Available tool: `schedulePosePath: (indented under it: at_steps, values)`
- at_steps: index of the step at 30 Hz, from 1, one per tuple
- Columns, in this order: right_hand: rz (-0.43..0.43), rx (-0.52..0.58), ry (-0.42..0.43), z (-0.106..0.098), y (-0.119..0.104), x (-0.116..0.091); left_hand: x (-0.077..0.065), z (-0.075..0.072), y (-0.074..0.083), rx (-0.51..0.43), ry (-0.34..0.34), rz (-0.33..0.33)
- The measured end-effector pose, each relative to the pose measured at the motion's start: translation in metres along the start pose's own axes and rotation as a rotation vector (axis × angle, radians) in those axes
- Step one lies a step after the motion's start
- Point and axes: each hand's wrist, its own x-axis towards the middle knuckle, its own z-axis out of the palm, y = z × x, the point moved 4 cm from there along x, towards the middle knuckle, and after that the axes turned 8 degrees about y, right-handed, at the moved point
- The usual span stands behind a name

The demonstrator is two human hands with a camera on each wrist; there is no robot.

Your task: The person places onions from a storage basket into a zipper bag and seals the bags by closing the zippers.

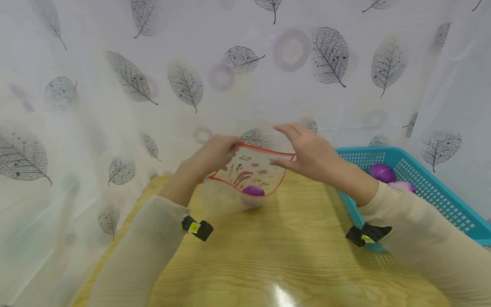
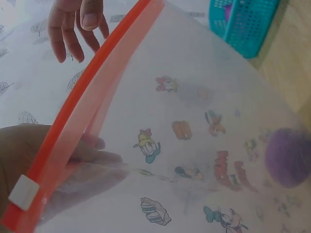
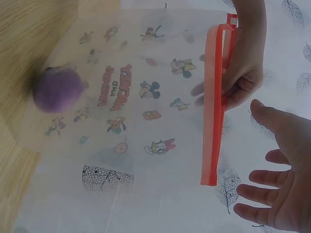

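Observation:
A clear slider zip bag (image 1: 226, 198) with a red-orange rim and cartoon prints stands on the table, its mouth gaping. My left hand (image 1: 215, 155) holds the bag by the rim at its left side, fingers partly behind the film in the left wrist view. A white slider (image 2: 23, 192) sits at that end of the zip. A smooth, rounded purple thing (image 3: 58, 90) lies at the bottom of the bag. My right hand (image 1: 312, 153) is beside the right end of the mouth, fingers and thumb spread apart, holding nothing; the right wrist view shows it apart from the rim.
To the right stands a blue-green plastic basket (image 1: 441, 181) with perforated walls. Inside it lie a purple rounded thing (image 1: 382, 172) and a paler pink-purple one (image 1: 401, 186). Under everything is a wood-grain table (image 1: 276, 256). A white curtain (image 1: 245, 98) with leaf prints hangs behind.

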Motion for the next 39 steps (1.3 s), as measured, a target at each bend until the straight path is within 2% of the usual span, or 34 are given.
schedulePosePath:
  at_steps: [9, 21, 39]
  values:
    - [0.038, -0.028, 0.004, -0.001, 0.009, 0.003, 0.0, -0.003, -0.002, 0.003, -0.002, -0.002]
    - [0.031, -0.098, -0.028, -0.003, 0.02, -0.002, 0.0, -0.003, -0.001, -0.005, -0.012, -0.012]
    - [0.091, -0.135, -0.066, 0.0, 0.04, -0.012, -0.002, 0.001, -0.006, 0.004, 0.005, -0.01]
